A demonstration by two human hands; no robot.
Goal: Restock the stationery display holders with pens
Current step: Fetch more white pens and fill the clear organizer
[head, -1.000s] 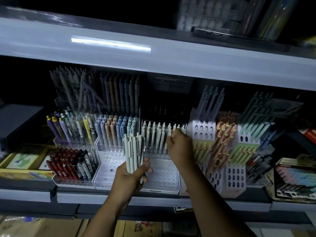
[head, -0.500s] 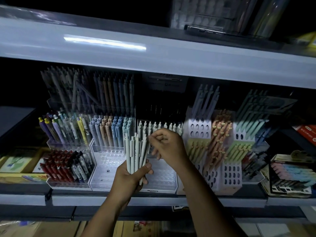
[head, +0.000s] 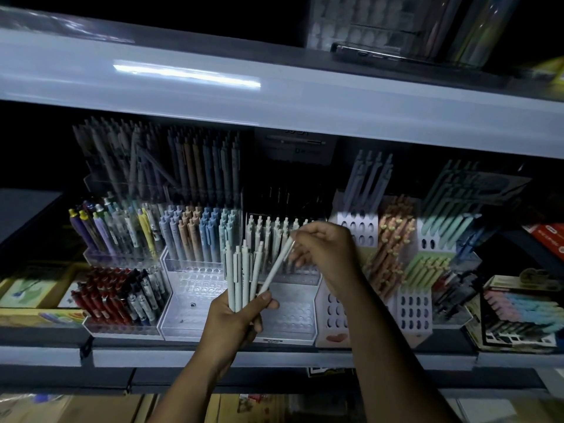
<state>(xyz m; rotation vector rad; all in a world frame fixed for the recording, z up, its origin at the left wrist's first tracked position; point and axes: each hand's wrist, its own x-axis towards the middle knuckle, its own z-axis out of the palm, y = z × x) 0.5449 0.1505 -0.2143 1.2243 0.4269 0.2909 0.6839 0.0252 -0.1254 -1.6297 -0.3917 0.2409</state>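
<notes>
Top edge: The top shelf (head: 274,117) is a wide pale band over all the holders. The far pens stand in the dark, close under it.
Near edge: The shelf lip (head: 122,358) runs left to right along the near side of the holders. Both arms reach up over it.
Left side: Red pens (head: 100,291) stand packed tight in a holder on the left.
Right side: A white holder (head: 335,315) with round holes stands just beside the right arm.
Open room: The mid holder (head: 293,319) is clear, and its near step shows bare holes. The left holder (head: 195,297) beside it is clear too, with bare holes on its near steps.
Left hand: The left hand (head: 235,319) is curled round the low ends of the bunch. It is in front of the near steps, where the two clear holders meet.
Bunch: The bunch (head: 241,270) is made of slim pale pens, white and light green. They stand straight up with their click tops on top.
Right hand: The right hand (head: 323,248) pinches the top end of one pen with its fingertips. It is higher than the left hand and to its right, not touching it.
Pen: The pen (head: 276,267) is pale like the bunch. It leans, with its top end to the right and its low end down by the left thumb, next to the bunch.
Row: A row (head: 274,236) of the same pale pens stands in the far step of the mid holder, just behind both hands.
</notes>
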